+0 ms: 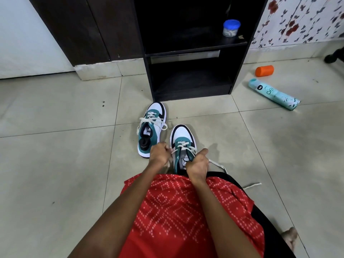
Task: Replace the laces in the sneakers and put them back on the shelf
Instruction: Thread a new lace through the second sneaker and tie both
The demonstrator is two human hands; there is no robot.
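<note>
Two teal, white and black sneakers stand on the tiled floor before a dark shelf unit. The far sneaker is partly laced, its cream lace ends loose across the top. The near sneaker sits just beyond my lap. My left hand pinches the cream lace at the shoe's left side. My right hand grips the lace at the right side, and its free end trails over the floor to the right. The heel of the near sneaker is hidden by my hands and red garment.
A blue-lidded jar stands on the upper shelf board. An orange cylinder and a teal spray can lie on the floor right of the shelf. A wall plinth juts out at the left. A bare foot shows at lower right.
</note>
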